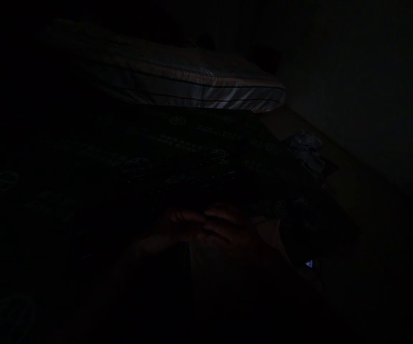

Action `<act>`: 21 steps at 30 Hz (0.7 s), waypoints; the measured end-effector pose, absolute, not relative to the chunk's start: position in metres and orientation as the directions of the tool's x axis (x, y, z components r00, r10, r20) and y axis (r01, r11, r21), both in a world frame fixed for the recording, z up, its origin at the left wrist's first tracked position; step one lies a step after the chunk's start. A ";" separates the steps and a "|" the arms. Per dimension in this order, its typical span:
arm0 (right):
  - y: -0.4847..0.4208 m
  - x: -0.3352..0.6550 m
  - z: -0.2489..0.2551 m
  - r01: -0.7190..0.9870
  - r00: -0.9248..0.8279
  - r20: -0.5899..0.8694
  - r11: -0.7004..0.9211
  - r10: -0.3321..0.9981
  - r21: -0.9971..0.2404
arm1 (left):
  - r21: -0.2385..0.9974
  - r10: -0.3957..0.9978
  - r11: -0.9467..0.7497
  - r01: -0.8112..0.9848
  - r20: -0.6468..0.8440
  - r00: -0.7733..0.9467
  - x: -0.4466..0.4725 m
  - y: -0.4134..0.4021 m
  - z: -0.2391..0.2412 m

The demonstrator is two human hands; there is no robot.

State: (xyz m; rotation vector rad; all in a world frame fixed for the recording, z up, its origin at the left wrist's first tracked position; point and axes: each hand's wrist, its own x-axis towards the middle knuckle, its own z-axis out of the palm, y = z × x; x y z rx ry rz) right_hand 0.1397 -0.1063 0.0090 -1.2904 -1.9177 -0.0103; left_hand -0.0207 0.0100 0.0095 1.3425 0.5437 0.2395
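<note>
The scene is very dark. My left hand (179, 225) and my right hand (228, 227) meet low in the middle of the head view, fingertips touching or nearly so. Both hands look closed, with their fingers bent and pressed together. Whatever lies between them, if anything, is lost in the dark. Under and beyond them spreads a dark green sheet (188, 138) printed with pale round logos and lettering. A pale, flat patch (213, 272) shows dimly below the hands; its kind cannot be made out.
A mattress with a striped cover (210, 93) lies across the back. Crumpled light material (305, 145) rests on the floor at the right, near the wall (364, 110). A small bluish glow (309, 263) shows at the lower right. A light, angular piece (269, 229) is beside my right hand.
</note>
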 end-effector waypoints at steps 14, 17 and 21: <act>-0.107 0.139 0.008 0.804 -0.160 0.546 0.429 0.823 -0.412 | 0.963 0.418 0.237 0.132 -0.224 0.880 -0.021 0.009 0.015; -0.106 0.139 0.010 0.808 -0.168 0.557 0.438 0.813 -0.394 | 0.959 0.417 0.251 0.129 -0.228 0.880 -0.022 0.010 0.015; -0.105 0.137 0.014 0.801 -0.185 0.576 0.461 0.796 -0.381 | 0.955 0.426 0.274 0.113 -0.226 0.876 -0.021 0.008 0.015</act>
